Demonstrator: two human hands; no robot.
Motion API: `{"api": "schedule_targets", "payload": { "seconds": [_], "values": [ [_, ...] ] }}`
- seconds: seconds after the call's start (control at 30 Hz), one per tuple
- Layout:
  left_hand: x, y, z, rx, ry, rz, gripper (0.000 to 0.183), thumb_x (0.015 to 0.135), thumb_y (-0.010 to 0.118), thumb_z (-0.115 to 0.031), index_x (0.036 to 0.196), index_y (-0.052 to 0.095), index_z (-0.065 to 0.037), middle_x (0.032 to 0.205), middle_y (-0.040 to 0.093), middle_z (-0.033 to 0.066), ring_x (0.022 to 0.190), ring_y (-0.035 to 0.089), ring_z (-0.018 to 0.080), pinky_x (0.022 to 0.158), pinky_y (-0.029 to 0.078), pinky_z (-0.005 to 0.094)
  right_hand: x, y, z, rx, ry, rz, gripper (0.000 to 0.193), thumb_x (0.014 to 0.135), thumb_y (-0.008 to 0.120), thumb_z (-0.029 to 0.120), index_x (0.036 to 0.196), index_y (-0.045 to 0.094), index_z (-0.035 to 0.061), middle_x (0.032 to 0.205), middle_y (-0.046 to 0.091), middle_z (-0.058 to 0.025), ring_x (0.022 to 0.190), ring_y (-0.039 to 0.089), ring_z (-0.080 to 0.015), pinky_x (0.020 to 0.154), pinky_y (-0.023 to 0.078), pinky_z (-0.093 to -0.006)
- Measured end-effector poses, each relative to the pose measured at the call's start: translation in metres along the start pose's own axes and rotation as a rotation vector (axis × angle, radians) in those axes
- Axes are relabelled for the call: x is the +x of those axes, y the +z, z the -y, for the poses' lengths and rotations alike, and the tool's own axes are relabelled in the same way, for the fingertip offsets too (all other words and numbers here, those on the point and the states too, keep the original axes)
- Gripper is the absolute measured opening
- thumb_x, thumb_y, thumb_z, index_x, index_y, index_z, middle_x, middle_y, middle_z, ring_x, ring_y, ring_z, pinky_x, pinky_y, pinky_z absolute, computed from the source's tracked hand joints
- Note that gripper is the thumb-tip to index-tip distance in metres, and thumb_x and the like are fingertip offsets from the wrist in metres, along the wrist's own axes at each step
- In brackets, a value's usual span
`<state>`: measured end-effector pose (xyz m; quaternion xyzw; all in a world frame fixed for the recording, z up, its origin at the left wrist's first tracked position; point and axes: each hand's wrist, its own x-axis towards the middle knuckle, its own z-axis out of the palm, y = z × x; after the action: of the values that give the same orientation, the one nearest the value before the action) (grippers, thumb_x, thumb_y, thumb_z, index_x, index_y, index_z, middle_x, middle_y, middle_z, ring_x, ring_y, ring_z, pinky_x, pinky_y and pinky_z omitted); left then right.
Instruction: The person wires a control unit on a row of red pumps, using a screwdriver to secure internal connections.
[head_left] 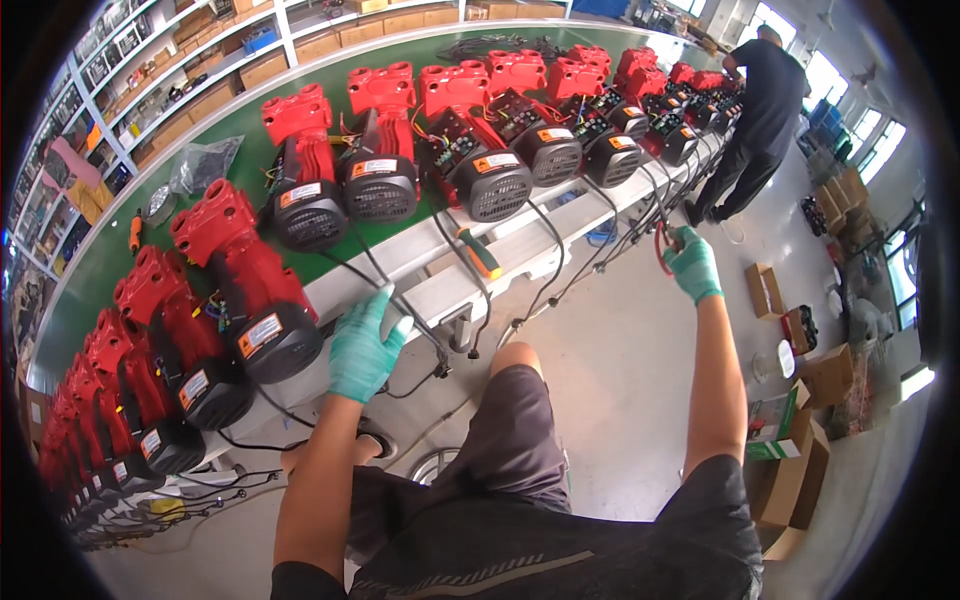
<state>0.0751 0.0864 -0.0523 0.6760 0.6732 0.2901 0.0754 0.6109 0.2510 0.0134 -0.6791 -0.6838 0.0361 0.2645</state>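
A gloved right hand (694, 268), out over the floor beyond the bench edge, is closed around a red-handled tool (662, 248). The gloved left hand (365, 345) is at the near edge of the bench, thumb and fingers apart, beside black cables (428, 333) that hang from the closest machines.

Around the hands, red-and-black motor units (487, 184) line a curving bench with a green top (240, 130). A screwdriver (480, 255) with a yellow-green and orange handle lies across the white rail (520, 262). Farther off, a co-worker (770, 95) stands beside the row.

The dangling cables could snag on a knee or the tool and tug at a unit, since they hang close together. The screwdriver could be knocked to the floor, as it sits near the rail's edge.

The glove hides most of the tool, so its kind is uncertain. Whether the left fingertips touch a cable cannot be told. Units at far left crowd into the dark fisheye rim.
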Motion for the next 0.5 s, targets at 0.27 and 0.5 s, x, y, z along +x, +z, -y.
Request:
{"api": "schedule_targets", "payload": {
  "seconds": [0.27,0.5],
  "values": [
    [-0.011,-0.003,-0.002,-0.143,-0.044,-0.195,0.060,0.090,0.077,-0.025,0.145,0.058,-0.007,0.123,0.068,0.0185,0.114,0.064,0.0405,0.102,0.051,0.0478,0.117,0.042,-0.049,-0.053,-0.109,0.207,0.031,0.081,0.074,0.008,0.111,0.068,0.0045,0.094,0.073,-0.0164,0.085,0.071,-0.0319,0.080,0.055,-0.0397],
    [-0.110,0.064,-0.010,-0.158,0.174,0.377,0.008,0.086,0.066,-0.018,0.089,0.068,-0.012,0.088,0.067,0.0086,0.083,0.068,0.0329,0.074,0.054,0.0472,0.195,0.107,-0.073,0.056,-0.316,0.099,0.034,0.091,0.069,0.003,0.125,0.068,0.0036,0.113,0.073,-0.0187,0.103,0.070,-0.0240,0.087,0.056,-0.0380]
  ]
}}
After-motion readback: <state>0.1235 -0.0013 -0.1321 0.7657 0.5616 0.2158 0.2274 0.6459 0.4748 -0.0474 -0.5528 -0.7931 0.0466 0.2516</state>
